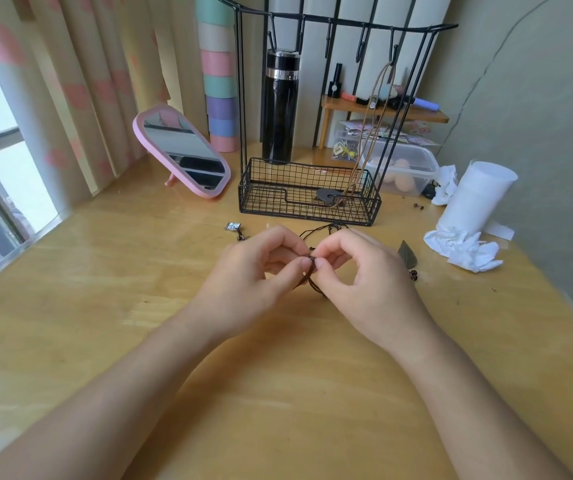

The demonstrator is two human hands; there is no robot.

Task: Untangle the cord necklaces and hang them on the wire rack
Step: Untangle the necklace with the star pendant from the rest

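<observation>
Pinches dark cord tangle (311,270) between left grip (253,271) and right grip (364,275), close together, low over surface (122,278). Shows tan cord necklace (371,126) hung from a hook of wire rack (347,22) behind, dark pendant (326,196) down in basket (271,202).

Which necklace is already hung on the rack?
The tan cord necklace, looped over a hook of the wire rack. The dark cord is pinched between left hand and right hand.

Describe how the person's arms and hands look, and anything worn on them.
The left arm and right arm are bare up to the frame edge, with no sleeves in view. The left hand and right hand show no gloves, rings, watch or bracelet. The nails visible on the fingers look short and unpainted.
</observation>
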